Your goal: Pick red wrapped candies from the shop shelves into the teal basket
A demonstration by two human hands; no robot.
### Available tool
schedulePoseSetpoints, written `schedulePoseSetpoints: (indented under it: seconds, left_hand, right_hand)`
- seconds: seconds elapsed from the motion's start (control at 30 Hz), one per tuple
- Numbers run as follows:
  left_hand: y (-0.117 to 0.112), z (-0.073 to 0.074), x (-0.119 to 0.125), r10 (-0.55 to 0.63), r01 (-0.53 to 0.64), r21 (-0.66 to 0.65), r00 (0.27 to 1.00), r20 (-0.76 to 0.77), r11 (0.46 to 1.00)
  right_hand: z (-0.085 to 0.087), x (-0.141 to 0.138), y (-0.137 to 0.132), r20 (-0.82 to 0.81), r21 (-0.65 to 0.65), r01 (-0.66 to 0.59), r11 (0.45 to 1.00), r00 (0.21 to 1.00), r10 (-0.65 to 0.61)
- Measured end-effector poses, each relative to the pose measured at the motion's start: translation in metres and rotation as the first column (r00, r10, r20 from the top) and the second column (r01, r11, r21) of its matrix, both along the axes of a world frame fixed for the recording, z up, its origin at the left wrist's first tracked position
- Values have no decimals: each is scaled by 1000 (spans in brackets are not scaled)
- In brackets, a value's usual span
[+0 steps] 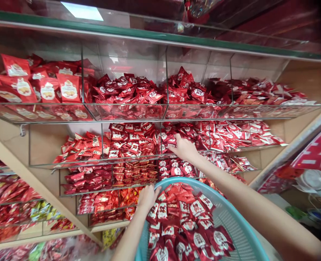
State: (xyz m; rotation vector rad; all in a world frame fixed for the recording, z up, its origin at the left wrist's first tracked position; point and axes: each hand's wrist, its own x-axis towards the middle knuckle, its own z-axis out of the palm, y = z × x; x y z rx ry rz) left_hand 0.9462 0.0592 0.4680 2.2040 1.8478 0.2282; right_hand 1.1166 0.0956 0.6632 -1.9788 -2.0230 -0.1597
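My left hand point(146, 198) is closed on the far-left rim of a light blue plastic basket point(240, 221). Inside the basket lie many small red snack packets point(189, 214) with white labels; darker red ones are nearest me. My right hand point(185, 148) reaches over the basket into a middle shelf compartment. Its thumb and forefinger close about a dark red packet point(167, 138) there, among similar packets; the other fingers are mostly hidden behind the hand.
Tiered shelves with clear dividers point(166, 78) hold heaps of red packets. Larger red packets point(69, 87) fill the upper left. A glass shelf edge point(155, 36) crosses above. Slanting wooden boards point(37, 185) border the compartments. More packets, some yellow point(43, 210), sit at lower left.
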Motion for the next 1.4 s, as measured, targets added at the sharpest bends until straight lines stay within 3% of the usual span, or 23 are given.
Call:
schedulePoseSetpoints:
  seconds: [0.2,0.7,1.07,1.17,1.27,1.33,1.4]
  left_hand:
    - [0,-1,0,10,-10,-3,1000,-9,1000]
    - [2,-2,0,-10,11,-3,1000,10,1000]
    - [1,2,2,-9,8,-25,999,-46,1000]
    - [1,4,3,-7,5,-32,999,-38,999]
    - [1,3,3,-13,13,-29,1000,-24,999]
    - [1,2,2,-13,12,-37,1000,-20,999]
    - [1,1,3,-11,10,-45,1000,-20,999]
  right_hand:
    - [-4,-8,17,-44,-112,83,990,995,-88]
    - [-5,-4,25,-124,-145,117,982,983,-135]
    - [-3,20,15,-215,-38,47,998,975,-54]
    - [2,33,-6,-301,9,-49,999,952,50]
    - [0,43,-41,-438,-19,-252,968,872,218]
    - [-9,46,-68,-515,-110,-407,907,804,298]
    - [-27,48,-93,-535,-243,-529,813,772,343]
